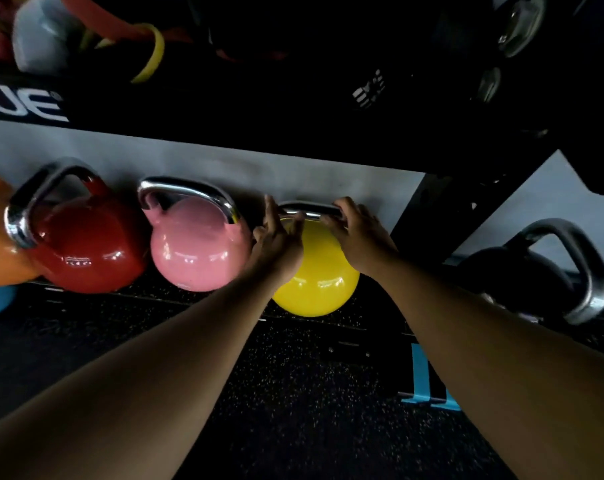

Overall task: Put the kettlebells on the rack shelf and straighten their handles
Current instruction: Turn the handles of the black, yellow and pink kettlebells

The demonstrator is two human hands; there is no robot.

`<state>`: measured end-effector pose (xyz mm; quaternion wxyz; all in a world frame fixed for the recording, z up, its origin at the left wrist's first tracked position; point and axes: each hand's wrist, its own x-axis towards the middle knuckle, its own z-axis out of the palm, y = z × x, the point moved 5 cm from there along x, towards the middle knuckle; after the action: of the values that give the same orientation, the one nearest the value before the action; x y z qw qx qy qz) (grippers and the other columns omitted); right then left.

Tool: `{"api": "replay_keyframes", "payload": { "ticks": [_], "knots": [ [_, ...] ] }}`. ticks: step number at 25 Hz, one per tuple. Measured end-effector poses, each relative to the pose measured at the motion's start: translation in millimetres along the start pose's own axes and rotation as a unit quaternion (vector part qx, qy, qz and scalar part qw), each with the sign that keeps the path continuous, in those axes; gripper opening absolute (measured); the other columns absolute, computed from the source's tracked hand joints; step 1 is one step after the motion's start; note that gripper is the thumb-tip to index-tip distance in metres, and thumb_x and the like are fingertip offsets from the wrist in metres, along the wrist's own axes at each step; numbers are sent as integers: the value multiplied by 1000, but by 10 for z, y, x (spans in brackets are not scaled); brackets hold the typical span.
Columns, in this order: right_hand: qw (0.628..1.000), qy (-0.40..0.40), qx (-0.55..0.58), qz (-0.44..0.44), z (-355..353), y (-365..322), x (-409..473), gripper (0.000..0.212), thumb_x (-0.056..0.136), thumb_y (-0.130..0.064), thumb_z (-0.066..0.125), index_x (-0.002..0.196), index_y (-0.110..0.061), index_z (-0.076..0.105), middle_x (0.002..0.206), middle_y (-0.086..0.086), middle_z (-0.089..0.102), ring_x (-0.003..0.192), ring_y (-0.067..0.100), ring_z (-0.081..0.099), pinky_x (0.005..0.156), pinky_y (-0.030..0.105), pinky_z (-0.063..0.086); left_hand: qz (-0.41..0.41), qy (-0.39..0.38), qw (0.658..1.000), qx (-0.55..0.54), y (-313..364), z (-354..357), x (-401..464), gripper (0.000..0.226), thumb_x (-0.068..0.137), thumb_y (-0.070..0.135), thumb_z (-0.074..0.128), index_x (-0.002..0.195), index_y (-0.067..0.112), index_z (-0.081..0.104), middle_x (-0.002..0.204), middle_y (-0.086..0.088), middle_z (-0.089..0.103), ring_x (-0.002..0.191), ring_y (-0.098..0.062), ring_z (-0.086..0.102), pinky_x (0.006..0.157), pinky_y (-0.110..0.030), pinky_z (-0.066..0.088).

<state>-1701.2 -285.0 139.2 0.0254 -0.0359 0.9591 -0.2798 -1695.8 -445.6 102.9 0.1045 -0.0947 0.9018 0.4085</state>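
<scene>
Right now I have both hands on the chrome handle (309, 211) of the yellow kettlebell (319, 278), which sits on the bottom rack shelf (148, 299) just beside the pink kettlebell (198, 245). My left hand (276, 244) is half open, fingers raised against the left end of the handle rather than wrapped round it. My right hand (357, 233) curls over the right end, gripping it more fully. The handle looks close to level and parallel to the wall, so I judge this one is nearly straightened.

Further left, the red kettlebell (86, 247) has its handle twisted toward me, so that one likely needs turning too. A black kettlebell (535, 271) stands beyond the rack upright (428, 216), apparently on the floor.

The risks I see are 2. A hard twist with my loose left hand could slip off the slick chrome and knock the ball against the pink one. Pushing too far could also roll the yellow ball toward the shelf's front edge.
</scene>
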Motion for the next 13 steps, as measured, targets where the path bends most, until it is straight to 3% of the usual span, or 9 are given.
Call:
{"api": "replay_keyframes", "payload": {
  "ticks": [3,5,7,9,11,13],
  "knots": [
    [996,63,53,43,52,-50,-64,48,96,-53,47,132,-22,50,127,14,57,117,35,53,83,37,41,-46,28,991,-119,34,-8,117,70,95,62,27,150,44,-13,158,-30,14,124,-50,49,100,-53,46],
    [987,117,60,92,155,-148,-184,48,93,-57,50,125,-22,53,123,11,61,112,35,55,81,38,43,-7,5,989,-146,20,-79,262,72,96,60,33,152,39,-7,158,-23,24,131,-46,44,106,-51,42],
    [978,140,99,115,176,-140,-259,43,89,-59,54,111,-22,57,107,5,68,96,29,60,73,37,45,40,-12,980,-194,-11,-112,299,72,95,56,43,153,26,13,153,-13,39,136,-35,41,111,-47,36],
    [953,113,245,138,115,-41,-287,39,84,-57,65,102,-22,61,93,4,70,82,23,65,68,43,51,45,-18,971,-235,-8,-49,230,65,94,52,48,145,16,31,145,-13,47,133,-31,44,110,-47,36],
    [931,114,312,150,131,-69,-303,36,84,-51,68,108,-25,65,98,4,72,85,21,67,73,44,55,54,-26,965,-254,32,1,236,60,96,48,48,143,12,35,144,-17,47,134,-31,43,112,-47,35],
    [940,147,266,153,233,-177,-354,32,91,-51,56,114,-30,64,100,-1,71,92,23,66,76,38,52,76,-55,958,-270,68,-19,336,59,98,45,45,146,14,33,150,-14,43,139,-27,38,113,-41,31]
  ]
}}
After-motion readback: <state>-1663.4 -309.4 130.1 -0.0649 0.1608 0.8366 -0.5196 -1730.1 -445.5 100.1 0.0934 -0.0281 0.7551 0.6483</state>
